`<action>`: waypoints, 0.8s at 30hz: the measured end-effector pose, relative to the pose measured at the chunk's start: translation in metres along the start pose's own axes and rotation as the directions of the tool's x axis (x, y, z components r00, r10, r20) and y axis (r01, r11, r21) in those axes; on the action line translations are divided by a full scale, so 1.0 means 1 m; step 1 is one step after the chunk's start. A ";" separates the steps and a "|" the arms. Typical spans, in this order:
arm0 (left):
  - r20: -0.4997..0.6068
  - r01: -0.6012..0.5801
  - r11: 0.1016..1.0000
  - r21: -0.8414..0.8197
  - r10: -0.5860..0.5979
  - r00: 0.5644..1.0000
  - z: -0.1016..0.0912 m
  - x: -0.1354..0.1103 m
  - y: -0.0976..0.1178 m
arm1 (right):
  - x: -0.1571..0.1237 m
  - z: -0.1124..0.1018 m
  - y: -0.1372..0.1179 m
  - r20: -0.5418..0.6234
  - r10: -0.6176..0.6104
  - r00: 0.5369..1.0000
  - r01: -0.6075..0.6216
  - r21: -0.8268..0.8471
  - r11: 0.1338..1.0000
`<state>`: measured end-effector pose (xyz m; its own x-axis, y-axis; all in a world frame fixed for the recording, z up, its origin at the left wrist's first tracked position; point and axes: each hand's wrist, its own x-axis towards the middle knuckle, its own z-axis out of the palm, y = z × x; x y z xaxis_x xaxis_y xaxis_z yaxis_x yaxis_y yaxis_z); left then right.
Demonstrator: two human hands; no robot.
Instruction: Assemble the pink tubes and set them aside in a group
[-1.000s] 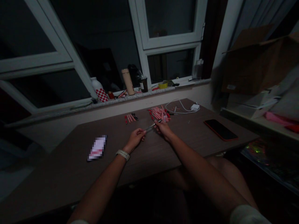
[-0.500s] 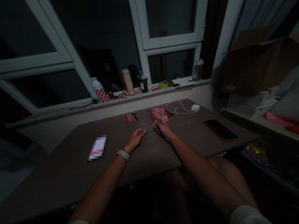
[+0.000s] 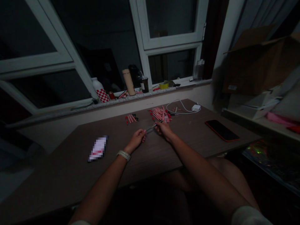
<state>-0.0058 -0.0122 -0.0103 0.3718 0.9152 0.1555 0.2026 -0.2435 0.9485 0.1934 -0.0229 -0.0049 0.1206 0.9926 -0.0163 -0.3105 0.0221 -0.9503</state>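
Observation:
Above the desk, my left hand [image 3: 138,137] pinches the near left end of a slim grey pen [image 3: 150,128]. My right hand [image 3: 165,130] has its fingers closed on the other end, near a dark part of it. The pen bridges the gap between both hands; its ends are hidden in the fingers. Just beyond my right hand lies a pile of pink pen parts [image 3: 161,113] with red and white pieces among them. Left of the pile sits a short row of pink, red and black pen pieces [image 3: 131,119].
On the brown desk [image 3: 159,156] lie a blurred-out phone-like item [image 3: 98,149] at left, a dark phone [image 3: 221,130] at right and a white charger [image 3: 196,108] with its cable. Bottles, including a beige flask [image 3: 128,82], line the windowsill. A cardboard box [image 3: 253,68] stands right.
Both hands stay almost in place around the pen. My right hand's fingers have shifted slightly at the pen's far end.

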 end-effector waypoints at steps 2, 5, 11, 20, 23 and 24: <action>0.004 0.009 1.000 0.017 -0.009 1.000 0.000 0.000 0.001 | 0.000 0.000 -0.001 -0.002 0.012 1.000 -0.012 0.004 1.000; 0.001 0.034 0.998 0.045 -0.034 0.999 0.000 -0.002 0.004 | -0.002 0.000 -0.002 -0.001 0.019 1.000 -0.019 0.012 1.000; -0.009 0.020 1.000 0.022 -0.020 1.000 0.001 -0.004 0.006 | -0.004 0.001 -0.004 0.002 0.022 1.000 -0.022 0.015 1.000; -0.023 0.014 0.999 0.035 -0.013 1.000 0.000 -0.003 0.007 | -0.005 0.000 -0.005 0.001 0.027 1.000 -0.027 0.045 0.999; -0.039 0.016 0.999 0.027 -0.015 0.999 0.000 -0.003 0.006 | -0.004 0.000 -0.004 -0.002 0.033 0.999 -0.033 0.033 0.999; -0.048 0.018 1.000 0.016 -0.017 0.999 0.000 -0.003 0.005 | -0.004 0.000 -0.005 -0.002 0.032 0.999 -0.032 0.029 0.999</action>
<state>-0.0057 -0.0160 -0.0057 0.3244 0.9335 0.1527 0.2238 -0.2326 0.9465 0.1941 -0.0267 -0.0004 0.1125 0.9925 -0.0473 -0.3414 -0.0061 -0.9399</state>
